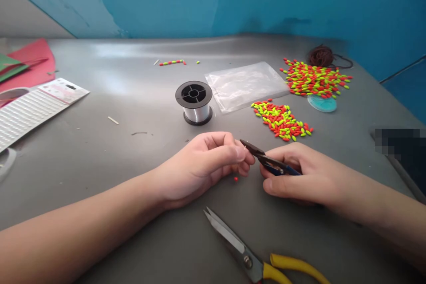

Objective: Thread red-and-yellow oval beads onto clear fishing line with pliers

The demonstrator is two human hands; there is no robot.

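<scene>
My right hand [299, 171] is closed around a pair of dark-jawed pliers [271, 163] with blue handles. The jaws point left and reach the fingertips of my left hand [216, 155]. Thumb and fingers of that hand are pinched together, and a tiny pale piece shows at their tips; I cannot make out what it is. Just below the fingertips is a small red bead [236, 179]. Nearer to me lie scissors [233, 239] with yellow handles, their blades slightly apart. A spool of clear line [199, 113] stands upright beyond my left hand.
Red and yellow-green beads lie in a near pile [282, 122] and a far pile [316, 80]. Around them are a clear plastic bag [244, 86], a teal disc [322, 103] and dark yarn [321, 56]. A card of white strips [36, 111] and red sheet [41, 64] lie left.
</scene>
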